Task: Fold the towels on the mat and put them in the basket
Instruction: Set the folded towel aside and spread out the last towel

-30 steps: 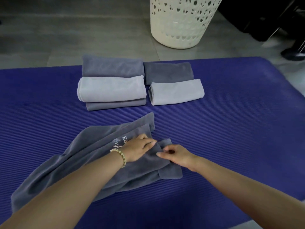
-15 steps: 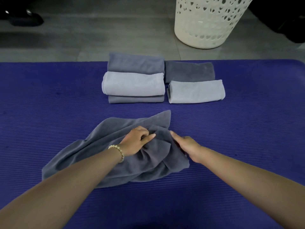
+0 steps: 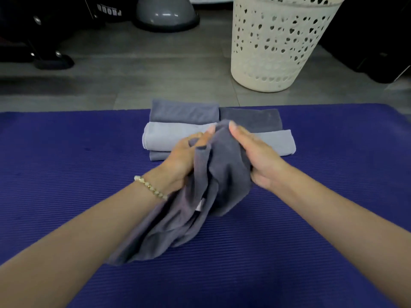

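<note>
A crumpled dark grey towel [image 3: 213,181] is lifted off the blue mat [image 3: 66,174], bunched between both hands with its tail trailing down to the mat at the lower left. My left hand [image 3: 184,156], with a bead bracelet at the wrist, grips the towel's left side. My right hand [image 3: 255,156] holds its right side, fingers wrapped over the top. Behind them lie several folded towels: a grey one [image 3: 182,111], a pale one [image 3: 173,134], a dark one [image 3: 255,118] and another pale one [image 3: 280,141]. The cream perforated basket [image 3: 278,45] stands on the floor beyond the mat, at the right.
Grey floor [image 3: 155,81] stretches past the mat's far edge. A grey dome-shaped object [image 3: 164,12] and dark equipment with feet [image 3: 44,52] stand at the back left. Something dark [image 3: 378,41] sits to the right of the basket.
Both hands have gathered the grey towel, which lay spread on the mat, and raised it in a bunch. The view has tilted up, showing more of the basket and floor.
</note>
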{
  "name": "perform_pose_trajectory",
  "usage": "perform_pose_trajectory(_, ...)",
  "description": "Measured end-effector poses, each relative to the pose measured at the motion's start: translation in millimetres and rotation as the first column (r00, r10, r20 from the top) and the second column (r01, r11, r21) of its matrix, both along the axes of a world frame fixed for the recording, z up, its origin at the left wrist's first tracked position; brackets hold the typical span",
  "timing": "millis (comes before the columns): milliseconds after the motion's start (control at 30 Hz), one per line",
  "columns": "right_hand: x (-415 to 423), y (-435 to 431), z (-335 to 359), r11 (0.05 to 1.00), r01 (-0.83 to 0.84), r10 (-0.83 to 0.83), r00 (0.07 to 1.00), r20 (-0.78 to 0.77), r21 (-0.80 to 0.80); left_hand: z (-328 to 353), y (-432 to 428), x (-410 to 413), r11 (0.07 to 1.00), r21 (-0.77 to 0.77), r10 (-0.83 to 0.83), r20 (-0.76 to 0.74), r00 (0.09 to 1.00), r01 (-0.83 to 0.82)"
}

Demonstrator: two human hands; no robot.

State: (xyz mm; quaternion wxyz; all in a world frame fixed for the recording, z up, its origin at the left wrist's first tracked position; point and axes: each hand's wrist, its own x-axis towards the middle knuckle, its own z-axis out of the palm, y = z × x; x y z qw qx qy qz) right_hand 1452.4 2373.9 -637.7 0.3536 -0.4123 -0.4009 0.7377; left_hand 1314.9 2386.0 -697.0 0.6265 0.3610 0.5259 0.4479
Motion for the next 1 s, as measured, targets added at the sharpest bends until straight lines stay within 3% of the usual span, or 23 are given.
perform_pose_trajectory(67,-11.5,-10.1,52.4,0.991,-0.046,0.057,0.995,-0.087,0.122,17.9,15.7,-5.7,0.965,0.259,0.024,0.081,0.996,-0.044)
perform_pose_trajectory(133,-10.1,-10.5,84.6,0.991,0.004,0.016,0.989,-0.146,0.132,52.2,10.2,-2.1,0.927,0.375,-0.062,0.110,0.992,0.016)
perform_pose_trajectory(200,-5.3,0.9,88.3,0.999,0.008,0.004,0.970,-0.242,0.049,89.3,0.3,0.0,0.947,0.321,-0.116,0.232,0.966,0.036)
perform_pose_trajectory(300,3.7,3.1,73.9,0.999,0.000,-0.010,0.976,-0.218,-0.044,87.5,-9.1,-8.8,0.974,0.225,-0.038,0.225,0.974,-0.014)
perform_pose_trajectory(367,9.9,-3.7,60.7,0.998,0.005,-0.013,0.993,-0.120,-0.067,72.6,-19.3,-18.9,0.986,0.165,-0.035,0.155,0.987,0.009)
perform_pose_trajectory(433,14.8,-10.4,44.5,0.995,0.032,-0.037,0.998,-0.057,-0.096,51.3,-26.2,-36.3,0.986,0.127,0.098,0.062,0.993,-0.105)
perform_pose_trajectory(500,17.6,-10.1,24.5,0.995,0.041,-0.040,0.999,0.016,-0.090,21.8,-28.2,-61.7,0.963,0.129,0.251,-0.123,0.960,-0.236)
perform_pose_trajectory(567,18.9,-8.4,5.0,0.999,0.041,-0.039,0.994,0.105,-0.022,-12.1,-26.8,-93.3,0.957,0.152,0.288,-0.425,0.858,-0.246)
perform_pose_trajectory(633,24.6,-4.1,-15.8,0.998,0.067,-0.068,0.970,0.233,0.011,-36.8,-32.6,-118.5,0.986,0.044,0.134,-0.777,0.615,-0.160)
perform_pose_trajectory(700,33.4,-2.6,-35.2,0.999,0.019,-0.033,0.933,0.358,0.042,-55.1,-41.8,-132.3,0.984,-0.159,-0.117,-0.908,0.402,-0.074)
perform_pose_trajectory(733,37.8,-2.5,-42.5,0.999,-0.020,-0.001,0.915,0.404,0.049,-60.3,-44.1,-132.0,0.977,-0.209,-0.182,-0.910,0.372,-0.033)
perform_pose_trajectory(767,41.2,-2.2,-47.5,0.998,-0.047,0.021,0.905,0.426,0.052,-61.1,-45.8,-125.6,0.977,-0.210,-0.204,-0.891,0.406,0.029)
perform_pose_trajectory(900,44.9,2.9,-47.9,0.994,-0.084,0.049,0.912,0.407,0.069,-26.9,-38.0,-54.9,0.958,-0.072,-0.261,-0.621,0.739,0.278)
perform_pose_trajectory(1000,46.8,5.9,-45.9,0.984,-0.108,0.039,0.907,0.419,0.143,-11.8,-21.7,-5.7,0.918,0.019,-0.343,-0.461,0.818,0.395)
